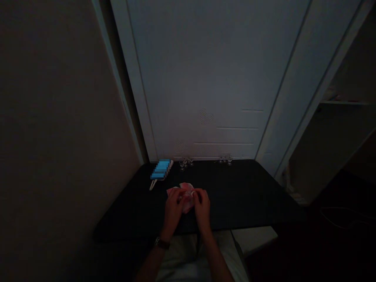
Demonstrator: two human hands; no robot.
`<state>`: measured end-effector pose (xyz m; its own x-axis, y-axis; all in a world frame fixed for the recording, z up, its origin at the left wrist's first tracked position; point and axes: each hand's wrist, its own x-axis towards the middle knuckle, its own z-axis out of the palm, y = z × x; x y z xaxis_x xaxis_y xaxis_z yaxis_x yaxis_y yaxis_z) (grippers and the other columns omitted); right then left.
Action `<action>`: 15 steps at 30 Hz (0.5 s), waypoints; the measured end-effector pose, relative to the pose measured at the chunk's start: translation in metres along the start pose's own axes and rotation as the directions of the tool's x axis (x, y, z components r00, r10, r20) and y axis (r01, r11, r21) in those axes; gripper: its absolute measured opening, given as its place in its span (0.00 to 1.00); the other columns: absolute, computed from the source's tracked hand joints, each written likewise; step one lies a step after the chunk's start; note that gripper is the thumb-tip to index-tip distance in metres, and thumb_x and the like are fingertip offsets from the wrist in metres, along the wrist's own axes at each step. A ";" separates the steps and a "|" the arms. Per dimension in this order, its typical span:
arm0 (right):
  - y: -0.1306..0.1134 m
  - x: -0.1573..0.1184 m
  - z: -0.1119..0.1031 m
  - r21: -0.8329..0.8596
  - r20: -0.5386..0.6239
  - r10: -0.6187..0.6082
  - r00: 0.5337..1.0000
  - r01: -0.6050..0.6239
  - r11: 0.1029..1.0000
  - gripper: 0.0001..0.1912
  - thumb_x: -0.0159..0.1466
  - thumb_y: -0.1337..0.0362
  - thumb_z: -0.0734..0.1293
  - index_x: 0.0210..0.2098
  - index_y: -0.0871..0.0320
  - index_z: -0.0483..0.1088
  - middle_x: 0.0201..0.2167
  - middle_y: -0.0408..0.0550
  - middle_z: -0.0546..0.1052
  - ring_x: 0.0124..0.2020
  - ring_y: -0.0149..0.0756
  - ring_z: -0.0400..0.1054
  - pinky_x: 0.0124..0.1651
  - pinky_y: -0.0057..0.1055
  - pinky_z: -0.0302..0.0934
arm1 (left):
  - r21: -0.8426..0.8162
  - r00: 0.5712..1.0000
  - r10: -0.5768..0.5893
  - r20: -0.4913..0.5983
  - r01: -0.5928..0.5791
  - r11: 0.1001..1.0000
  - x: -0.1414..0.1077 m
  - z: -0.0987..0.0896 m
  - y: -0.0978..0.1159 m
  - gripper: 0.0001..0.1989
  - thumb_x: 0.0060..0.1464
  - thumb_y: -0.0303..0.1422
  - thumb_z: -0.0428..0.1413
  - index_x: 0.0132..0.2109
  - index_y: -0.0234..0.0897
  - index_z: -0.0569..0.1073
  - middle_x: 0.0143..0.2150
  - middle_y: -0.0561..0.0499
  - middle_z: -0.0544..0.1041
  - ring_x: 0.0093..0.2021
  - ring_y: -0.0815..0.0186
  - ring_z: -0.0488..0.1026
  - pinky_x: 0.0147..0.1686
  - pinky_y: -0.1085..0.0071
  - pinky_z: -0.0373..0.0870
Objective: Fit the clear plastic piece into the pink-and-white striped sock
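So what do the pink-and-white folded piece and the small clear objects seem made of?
Pink-and-white piece: matt fabric or paper, by its soft edges; too dim to tell which. Small clear objects: probably glossy glass or plastic, by their see-through look and glints.

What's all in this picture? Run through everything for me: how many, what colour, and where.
pink-and-white piece: one or more, folds hide the count; between the hands
table: one, black, centre
phone-like device: one, blue pixelated face, far left of table
strap or cord: one, whitish, beside the device
small clear objects: two clusters, too small to count, table's far edge
panelled door: one, greyish white, behind table
wall: one, dark brownish, left
slab: one, pale, beneath table's near edge
wristband: one, dark, left wrist
trousers: pale, below table
left hand, right hand: bare, centre
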<state>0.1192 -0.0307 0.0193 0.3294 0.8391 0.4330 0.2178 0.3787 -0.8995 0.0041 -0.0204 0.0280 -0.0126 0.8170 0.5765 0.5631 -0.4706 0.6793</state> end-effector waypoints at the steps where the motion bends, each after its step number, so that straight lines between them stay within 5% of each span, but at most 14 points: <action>1: -0.001 0.000 0.000 -0.006 -0.006 0.002 1.000 -0.002 1.000 0.10 0.61 0.63 0.57 0.33 0.56 0.69 0.32 0.46 0.71 0.35 0.34 0.65 0.40 0.29 0.57 | 0.001 1.000 0.006 0.002 -0.006 1.000 0.000 0.000 0.000 0.05 0.51 0.31 0.51 0.37 0.40 0.69 0.38 0.50 0.70 0.39 0.62 0.69 0.37 0.67 0.68; 9: 0.000 -0.002 0.002 -0.006 0.070 0.087 0.994 -0.087 0.996 0.10 0.60 0.59 0.59 0.32 0.57 0.67 0.24 0.41 0.71 0.26 0.32 0.64 0.29 0.26 0.56 | -0.033 1.000 -0.024 0.012 0.024 0.999 0.000 0.001 -0.001 0.13 0.49 0.30 0.52 0.44 0.39 0.68 0.42 0.49 0.70 0.41 0.62 0.70 0.39 0.66 0.68; 15: 0.005 -0.001 0.003 0.039 0.074 0.093 0.993 -0.096 0.995 0.09 0.59 0.60 0.59 0.31 0.58 0.68 0.26 0.43 0.72 0.27 0.32 0.65 0.30 0.25 0.58 | -0.058 0.998 -0.058 0.004 0.059 0.997 0.000 0.001 0.000 0.16 0.49 0.30 0.52 0.47 0.39 0.66 0.43 0.48 0.70 0.40 0.63 0.70 0.38 0.67 0.68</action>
<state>0.1176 -0.0286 0.0144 0.2795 0.8970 0.3424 0.1492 0.3117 -0.9384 0.0053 -0.0196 0.0276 -0.0421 0.8445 0.5339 0.5123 -0.4405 0.7372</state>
